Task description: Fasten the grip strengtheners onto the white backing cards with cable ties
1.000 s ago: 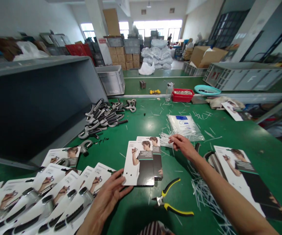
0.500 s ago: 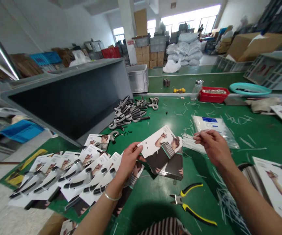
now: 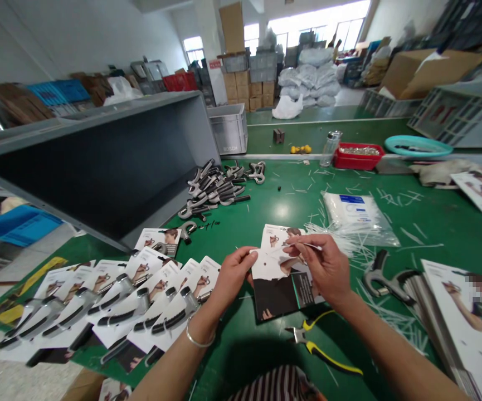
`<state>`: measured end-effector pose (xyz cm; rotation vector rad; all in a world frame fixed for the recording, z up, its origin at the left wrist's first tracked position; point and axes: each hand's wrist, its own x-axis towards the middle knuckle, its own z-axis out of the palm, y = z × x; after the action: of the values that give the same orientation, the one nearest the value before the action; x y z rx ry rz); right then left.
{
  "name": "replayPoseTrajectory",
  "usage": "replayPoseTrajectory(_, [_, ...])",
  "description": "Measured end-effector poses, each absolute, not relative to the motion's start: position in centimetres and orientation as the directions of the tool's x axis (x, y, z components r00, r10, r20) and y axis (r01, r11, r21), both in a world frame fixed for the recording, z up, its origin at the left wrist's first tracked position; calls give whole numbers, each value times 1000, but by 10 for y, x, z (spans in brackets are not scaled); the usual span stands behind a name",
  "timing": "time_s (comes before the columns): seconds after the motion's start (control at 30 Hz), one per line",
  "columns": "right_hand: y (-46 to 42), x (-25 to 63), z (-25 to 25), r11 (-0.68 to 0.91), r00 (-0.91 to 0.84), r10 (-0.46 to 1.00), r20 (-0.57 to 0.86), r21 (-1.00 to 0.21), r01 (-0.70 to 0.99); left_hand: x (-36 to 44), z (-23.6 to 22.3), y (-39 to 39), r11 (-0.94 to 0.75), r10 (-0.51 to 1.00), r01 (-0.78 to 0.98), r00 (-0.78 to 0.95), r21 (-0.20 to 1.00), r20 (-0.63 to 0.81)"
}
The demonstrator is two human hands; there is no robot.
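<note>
Centrally, holds a printed card (image 3: pixel 276 298) just above the green surface (image 3: pixel 282 209), gripping its upper left edge in the left hand (image 3: pixel 234 275), thumb on top and fingers curled beneath, near a punched hole. Pinches a thin white strip (image 3: pixel 313 245) in the right hand (image 3: pixel 326 267), thumb and fingertips closed together over the card's upper part, beside a second card (image 3: pixel 282 229) partly hidden beneath. Reaches in with both forearms from the lower corners, wrists bent inward, knuckles of the right hand uppermost. Compared with half a second ago, has brought the right hand leftward from beside the white ties (image 3: pixel 351 242) to over the card, and has turned the card. Shows yellow-and-black pliers (image 3: pixel 300 335) open just below, and a card stack (image 3: pixel 462 328) to the right, next to a loose grey hand exerciser (image 3: pixel 385 278).
</note>
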<state>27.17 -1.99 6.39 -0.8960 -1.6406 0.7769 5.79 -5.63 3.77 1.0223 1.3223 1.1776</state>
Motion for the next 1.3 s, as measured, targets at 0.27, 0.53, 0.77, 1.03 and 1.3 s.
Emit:
replayPoseTrajectory(0.27, [-9, 261, 56, 651, -413, 747, 521, -700, 294, 64, 52, -57, 133, 988, -50, -68, 990, -137])
replayPoseTrajectory(0.53, [15, 261, 60, 127, -547, 837, 14, -977, 169, 56, 50, -62, 140, 990, -25, 27, 990, -140])
replayPoseTrajectory(0.77, [24, 255, 51, 51, -667, 745, -22, -995, 89, 39, 26, -92, -78, 994, 388, 105, 918, 40])
replayPoseTrajectory(1.03, [32, 245, 39, -38, -702, 702, -117, -991, 128, 19, 38, -121, -356, 918, 545, 357, 759, 174])
replayPoseTrajectory(1.3, [24, 241, 30, 68, -703, 710, -31, -991, 112, 45, 16, -88, -240, 964, 544, 38, 804, 262])
